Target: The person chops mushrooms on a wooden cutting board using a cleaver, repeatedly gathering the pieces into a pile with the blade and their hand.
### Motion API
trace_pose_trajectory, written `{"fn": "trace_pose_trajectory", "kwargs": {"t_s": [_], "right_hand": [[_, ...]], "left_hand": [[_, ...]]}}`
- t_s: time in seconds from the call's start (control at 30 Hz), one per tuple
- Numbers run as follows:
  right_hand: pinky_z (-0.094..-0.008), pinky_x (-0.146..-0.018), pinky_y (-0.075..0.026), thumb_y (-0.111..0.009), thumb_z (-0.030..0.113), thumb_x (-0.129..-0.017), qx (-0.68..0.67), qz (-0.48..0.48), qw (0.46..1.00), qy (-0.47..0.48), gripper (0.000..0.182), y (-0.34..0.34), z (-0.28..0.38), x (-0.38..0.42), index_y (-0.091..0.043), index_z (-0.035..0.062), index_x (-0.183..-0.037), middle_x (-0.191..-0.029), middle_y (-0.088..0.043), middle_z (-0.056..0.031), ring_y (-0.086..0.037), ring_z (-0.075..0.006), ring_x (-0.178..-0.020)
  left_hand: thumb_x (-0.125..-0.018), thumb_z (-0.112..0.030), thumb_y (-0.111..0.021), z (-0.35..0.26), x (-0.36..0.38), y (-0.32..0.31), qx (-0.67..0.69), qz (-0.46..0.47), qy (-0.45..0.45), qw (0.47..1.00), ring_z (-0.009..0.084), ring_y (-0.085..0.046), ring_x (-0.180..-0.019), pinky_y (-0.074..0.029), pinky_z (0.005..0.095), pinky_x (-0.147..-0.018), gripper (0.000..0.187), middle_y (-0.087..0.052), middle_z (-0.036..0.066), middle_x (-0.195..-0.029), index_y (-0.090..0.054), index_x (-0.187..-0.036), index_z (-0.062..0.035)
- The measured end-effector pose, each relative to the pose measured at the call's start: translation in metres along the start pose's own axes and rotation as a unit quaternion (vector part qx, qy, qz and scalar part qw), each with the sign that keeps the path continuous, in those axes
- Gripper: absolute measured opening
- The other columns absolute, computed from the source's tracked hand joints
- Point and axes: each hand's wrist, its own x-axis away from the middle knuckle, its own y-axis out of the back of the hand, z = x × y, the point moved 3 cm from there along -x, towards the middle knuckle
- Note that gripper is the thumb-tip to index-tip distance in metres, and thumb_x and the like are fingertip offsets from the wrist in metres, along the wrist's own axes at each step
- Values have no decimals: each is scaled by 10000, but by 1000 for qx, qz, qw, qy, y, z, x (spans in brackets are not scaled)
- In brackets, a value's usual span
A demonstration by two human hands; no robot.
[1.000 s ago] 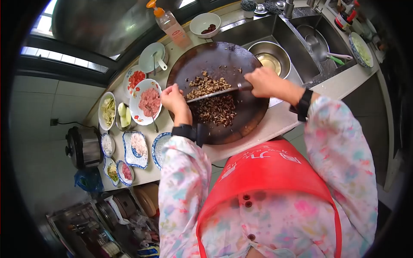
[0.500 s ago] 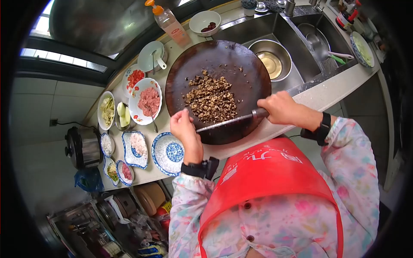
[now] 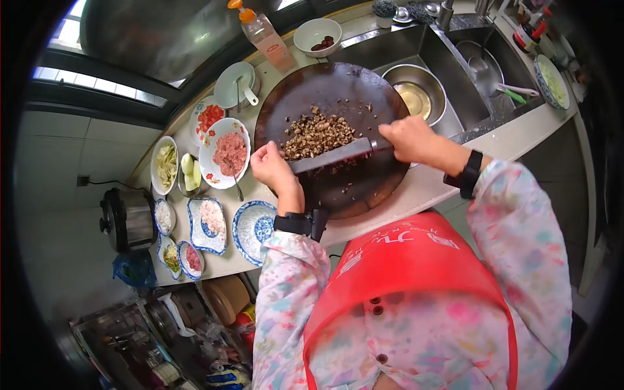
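We stand at a long pale surface with a sink at its far end. On it sits a big round dark chopping board, and this is where we work.

On the board lies a heap of chopped brown bits, near the middle and a little to the far side. Some loose crumbs lie on the near part of the board.

The wide knife lies across the board, just on the near side of the heap, with its flat face tilted up. Our right hand is closed tight around the handle. Our left hand sits at the other end of the blade, fingers curled, pressing on the top of the tip.

To chop well, we think it is best to keep the left fingers on top of the blade and away from the sharp edge. We should rock the knife, keep the tip low, and push the bits back into one heap so none fall off the board.

To the left stand small dishes: a bowl of pink minced meat, a plate of red pieces, and an empty blue plate close to our left wrist.
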Motion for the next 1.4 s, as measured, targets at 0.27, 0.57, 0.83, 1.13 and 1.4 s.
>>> {"fn": "trace_pose_trajectory", "kwargs": {"t_s": [0.27,0.57,0.83,1.13,1.4], "right_hand": [[-378,-570,-503,-602,94,-650,42,27,999,3,160,61,14,-32,-621,53,-804,-665,-642,-137,-650,-287,-662],[-403,-629,-509,-586,132,-659,6,54,997,-48,167,44,-8,-24,-640,56,-797,-708,-654,-148,-654,-304,-688],[-392,-640,-518,-590,127,-640,16,69,994,-80,207,23,-10,-27,-656,53,-822,-716,-659,-151,-657,-301,-700],[-468,-649,-469,-606,147,-644,-91,2,989,-119,188,32,-20,12,-620,76,-817,-713,-631,-179,-619,-366,-725],[-464,-698,-477,-605,154,-674,-184,-8,948,-261,258,17,-27,16,-592,64,-915,-808,-638,-193,-617,-373,-800]], "left_hand": [[-801,-85,-632,-5,-30,-5,44,29,40,998,63,-423,-432,-315,207,-392,102,-538,22,-598,-548,-790,-29],[-777,-79,-640,-25,-26,-20,-5,54,38,998,80,-486,-493,-351,213,-434,120,-572,35,-631,-554,-789,4],[-750,-87,-648,1,-33,-40,-92,-18,-99,991,124,-531,-518,-437,271,-505,106,-584,60,-597,-585,-745,-3],[-793,-137,-654,-4,-48,-36,-63,235,33,969,104,-533,-536,-410,240,-457,159,-613,35,-689,-643,-871,1],[-730,-100,-616,-16,-30,-73,-473,286,-299,778,304,-617,-852,-489,393,-730,221,-644,91,-929,-685,-935,-143]]}}
